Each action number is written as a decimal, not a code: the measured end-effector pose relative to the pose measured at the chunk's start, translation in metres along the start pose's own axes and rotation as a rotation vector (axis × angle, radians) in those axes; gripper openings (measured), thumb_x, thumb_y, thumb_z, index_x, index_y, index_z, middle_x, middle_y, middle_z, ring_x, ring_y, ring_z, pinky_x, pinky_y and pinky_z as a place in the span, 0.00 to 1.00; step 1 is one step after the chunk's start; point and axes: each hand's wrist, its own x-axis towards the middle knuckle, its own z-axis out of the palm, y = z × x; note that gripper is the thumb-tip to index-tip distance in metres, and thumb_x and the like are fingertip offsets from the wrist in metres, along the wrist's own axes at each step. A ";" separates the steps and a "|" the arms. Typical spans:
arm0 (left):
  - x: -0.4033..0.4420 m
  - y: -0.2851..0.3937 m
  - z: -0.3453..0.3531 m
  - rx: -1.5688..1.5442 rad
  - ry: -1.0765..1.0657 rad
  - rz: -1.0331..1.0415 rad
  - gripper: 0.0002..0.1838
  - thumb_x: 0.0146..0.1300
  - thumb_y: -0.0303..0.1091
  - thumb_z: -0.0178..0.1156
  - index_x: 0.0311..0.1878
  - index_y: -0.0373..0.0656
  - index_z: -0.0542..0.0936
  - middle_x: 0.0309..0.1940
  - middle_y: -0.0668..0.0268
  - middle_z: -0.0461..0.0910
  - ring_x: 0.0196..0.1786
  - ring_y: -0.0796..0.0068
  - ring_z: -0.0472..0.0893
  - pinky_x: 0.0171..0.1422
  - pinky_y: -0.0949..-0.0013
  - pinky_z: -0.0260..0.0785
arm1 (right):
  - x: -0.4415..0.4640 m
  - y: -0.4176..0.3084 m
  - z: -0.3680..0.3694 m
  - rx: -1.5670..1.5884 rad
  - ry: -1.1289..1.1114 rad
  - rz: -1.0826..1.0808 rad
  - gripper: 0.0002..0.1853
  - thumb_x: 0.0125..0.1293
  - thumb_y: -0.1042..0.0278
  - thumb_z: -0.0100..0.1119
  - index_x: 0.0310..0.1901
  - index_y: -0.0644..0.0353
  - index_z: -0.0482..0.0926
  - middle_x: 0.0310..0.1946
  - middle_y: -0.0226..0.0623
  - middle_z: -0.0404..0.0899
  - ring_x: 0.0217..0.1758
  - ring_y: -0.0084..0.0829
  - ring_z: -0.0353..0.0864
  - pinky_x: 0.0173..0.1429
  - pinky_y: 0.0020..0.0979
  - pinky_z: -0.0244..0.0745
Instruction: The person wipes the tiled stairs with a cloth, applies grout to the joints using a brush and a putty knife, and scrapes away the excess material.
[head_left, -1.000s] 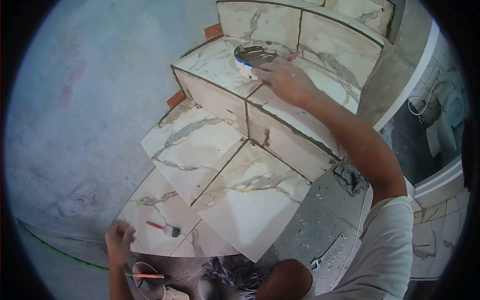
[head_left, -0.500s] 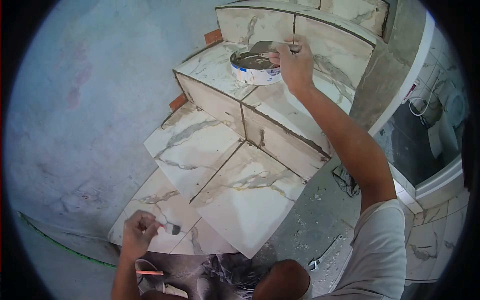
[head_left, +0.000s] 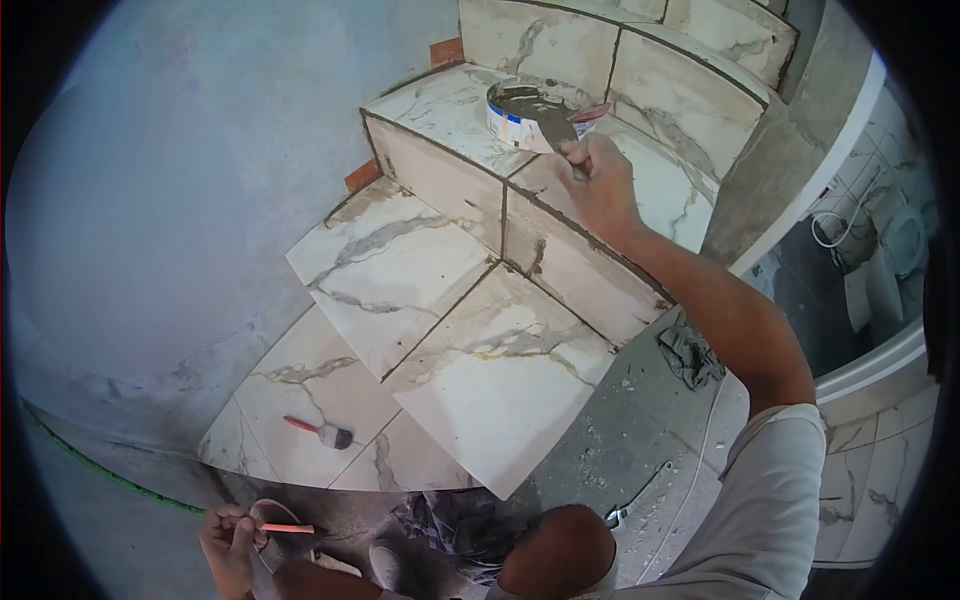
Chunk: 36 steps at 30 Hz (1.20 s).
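My right hand (head_left: 602, 190) grips a putty knife (head_left: 562, 135), its blade smeared grey, against the near rim of a round white tub (head_left: 510, 131). Grey paste (head_left: 530, 103) lies inside the tub, which sits on a marbled step tile. A reddish handle (head_left: 592, 113) rests at the tub's right rim. Down at the lower left, my left hand (head_left: 228, 548) has its fingers curled beside an orange stick-like piece (head_left: 288, 528) above a bucket (head_left: 268, 512). What those fingers hold, if anything, is unclear. A small red-handled brush (head_left: 322, 433) lies on the lower tile.
Tiled steps (head_left: 500, 380) with dark joints climb to the upper right. A bluish wall (head_left: 180, 250) stands left, with a green hose (head_left: 110, 478) along its foot. An adjustable wrench (head_left: 640, 492) and a crumpled cloth (head_left: 690, 355) lie on the floor by a doorway.
My left hand has let go of the brush on the tile and moved down-left to the bucket. My right hand has lowered the putty knife from above the tub to its near rim.
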 end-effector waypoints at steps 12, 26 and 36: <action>-0.005 -0.090 -0.033 -0.375 0.023 -0.141 0.04 0.68 0.26 0.60 0.41 0.37 0.76 0.30 0.66 0.79 0.29 0.82 0.77 0.33 0.79 0.68 | 0.000 -0.164 -0.039 0.612 -0.057 0.181 0.11 0.69 0.75 0.57 0.51 0.68 0.76 0.51 0.49 0.80 0.46 0.28 0.83 0.46 0.18 0.78; -0.216 -0.153 -0.253 1.681 1.268 0.441 0.20 0.66 0.26 0.58 0.57 0.28 0.65 0.60 0.47 0.66 0.62 0.50 0.69 0.69 0.52 0.63 | -0.349 -0.316 0.437 0.657 -1.506 1.420 0.09 0.72 0.59 0.54 0.40 0.55 0.71 0.30 0.32 0.77 0.31 0.30 0.79 0.38 0.35 0.78; -0.253 -0.247 -0.306 1.300 1.604 0.198 0.39 0.59 0.41 0.72 0.65 0.31 0.63 0.56 0.51 0.71 0.57 0.57 0.74 0.59 0.54 0.73 | -0.345 -0.347 0.652 -0.268 -1.512 -0.282 0.13 0.66 0.66 0.54 0.29 0.66 0.81 0.22 0.42 0.83 0.30 0.37 0.86 0.42 0.37 0.80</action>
